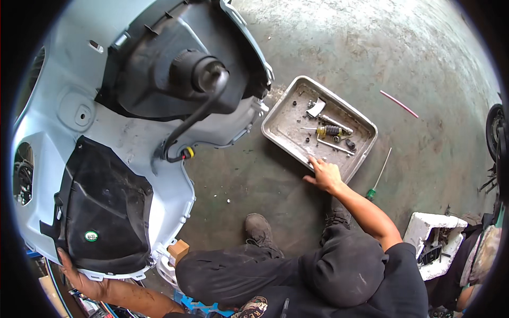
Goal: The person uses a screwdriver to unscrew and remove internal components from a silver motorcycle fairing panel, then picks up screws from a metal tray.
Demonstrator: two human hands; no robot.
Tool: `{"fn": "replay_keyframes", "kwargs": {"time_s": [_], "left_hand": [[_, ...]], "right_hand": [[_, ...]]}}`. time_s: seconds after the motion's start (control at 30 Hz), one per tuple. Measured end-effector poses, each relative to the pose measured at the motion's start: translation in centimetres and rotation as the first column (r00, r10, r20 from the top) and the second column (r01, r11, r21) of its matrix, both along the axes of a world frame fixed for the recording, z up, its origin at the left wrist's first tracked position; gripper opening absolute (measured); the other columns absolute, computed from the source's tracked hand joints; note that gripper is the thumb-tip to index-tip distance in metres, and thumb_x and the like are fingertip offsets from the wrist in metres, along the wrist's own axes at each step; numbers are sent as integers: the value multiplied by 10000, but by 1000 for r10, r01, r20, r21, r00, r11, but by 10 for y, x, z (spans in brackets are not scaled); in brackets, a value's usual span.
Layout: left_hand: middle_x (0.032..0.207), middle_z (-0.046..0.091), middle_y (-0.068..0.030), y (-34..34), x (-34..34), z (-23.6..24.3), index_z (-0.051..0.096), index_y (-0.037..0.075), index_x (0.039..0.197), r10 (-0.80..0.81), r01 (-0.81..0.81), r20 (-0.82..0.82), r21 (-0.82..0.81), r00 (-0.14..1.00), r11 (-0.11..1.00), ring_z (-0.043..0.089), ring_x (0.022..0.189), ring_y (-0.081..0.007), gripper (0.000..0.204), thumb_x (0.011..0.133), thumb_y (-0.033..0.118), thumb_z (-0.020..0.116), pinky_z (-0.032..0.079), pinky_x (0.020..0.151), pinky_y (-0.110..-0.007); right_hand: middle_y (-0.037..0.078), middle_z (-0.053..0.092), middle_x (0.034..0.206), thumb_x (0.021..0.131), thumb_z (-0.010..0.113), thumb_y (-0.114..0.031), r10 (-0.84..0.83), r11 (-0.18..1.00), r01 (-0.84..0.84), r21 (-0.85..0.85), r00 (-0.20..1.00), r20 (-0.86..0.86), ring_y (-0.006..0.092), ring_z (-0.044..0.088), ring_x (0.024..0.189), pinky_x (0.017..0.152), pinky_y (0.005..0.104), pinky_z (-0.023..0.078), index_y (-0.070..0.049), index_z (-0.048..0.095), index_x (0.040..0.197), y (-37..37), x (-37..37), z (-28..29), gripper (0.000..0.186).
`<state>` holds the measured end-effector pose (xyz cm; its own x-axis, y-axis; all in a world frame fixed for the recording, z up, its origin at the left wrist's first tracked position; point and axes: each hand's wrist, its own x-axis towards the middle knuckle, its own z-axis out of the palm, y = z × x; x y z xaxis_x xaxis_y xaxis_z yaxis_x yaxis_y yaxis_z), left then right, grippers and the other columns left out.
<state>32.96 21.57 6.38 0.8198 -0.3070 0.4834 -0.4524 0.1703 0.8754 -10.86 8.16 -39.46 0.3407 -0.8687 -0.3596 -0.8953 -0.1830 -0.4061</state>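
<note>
My left hand (84,280) is at the lower left, holding the edge of a large light blue vehicle body panel (124,135); part of its fingers is hidden behind the edge. Set into the panel are a black plastic cover (106,204) with a small green-and-white round sticker, and an upper black part (148,74) with a round fitting and a bent hose (196,119). My right hand (324,175) reaches over the near rim of a grey metal tray (282,100), fingers apart. Inside lie a yellow-and-black screwdriver (330,130), a ratchet-like metal tool (338,124), a bent metal wrench (336,147) and several small dark fasteners.
To the tray's right, a green-handled screwdriver (371,193) and a thin pink rod (398,103) lie on the stained floor. A white foam box (416,225) with dark parts is at the lower right. A wheel (495,132) shows at the right edge, a small cardboard box (179,249) near my leg.
</note>
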Motion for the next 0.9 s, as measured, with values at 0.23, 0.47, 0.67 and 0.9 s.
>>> {"fn": "replay_keyframes", "kwargs": {"time_s": [0.23, 0.47, 0.67, 0.9], "left_hand": [[1335, 622, -186, -11, 4, 12, 588, -35, 1321, -245, 209, -428, -130, 870, 969, 625, 1187, -303, 478, 959, 270, 657, 464, 1051, -463], [1256, 673, -180, -31, 18, -18, 607, -32, 1303, -541, 555, -443, -112, 715, 824, 659, 1142, -306, 384, 994, 195, 581, 484, 1054, -452], [1147, 712, -194, -95, -4, -80, 627, -19, 1251, -621, 648, -676, -272, 398, 712, 724, 985, -318, 338, 996, 198, 584, 582, 925, -440], [1111, 713, -151, -128, -26, -158, 611, -40, 1233, -561, 714, -782, -229, 270, 662, 725, 937, -258, 313, 983, 147, 592, 599, 867, -401]], "right_hand": [[214, 720, 970, 751, 695, -209, -414, 910, 414, -22, 910, -10, 422, 688, 956, 837, 520, 535, -105, 655, 1018, -51, -37, -1, 289], [193, 639, 1243, 864, 720, -327, -577, 778, 572, -261, 814, 67, 373, 594, 1187, 1000, 467, 474, -146, 605, 1277, -133, -78, 36, 466], [117, 582, 1342, 1064, 382, -444, -522, 832, 318, 456, 168, 836, 265, 556, 1226, 1053, 362, 426, -86, 463, 1424, -68, -100, 44, 514], [-46, 401, 729, 1013, 409, -664, -544, 711, 684, 165, 386, 745, 90, 331, 685, 579, 328, 268, -99, 421, 749, -67, -87, 116, 624]]}}
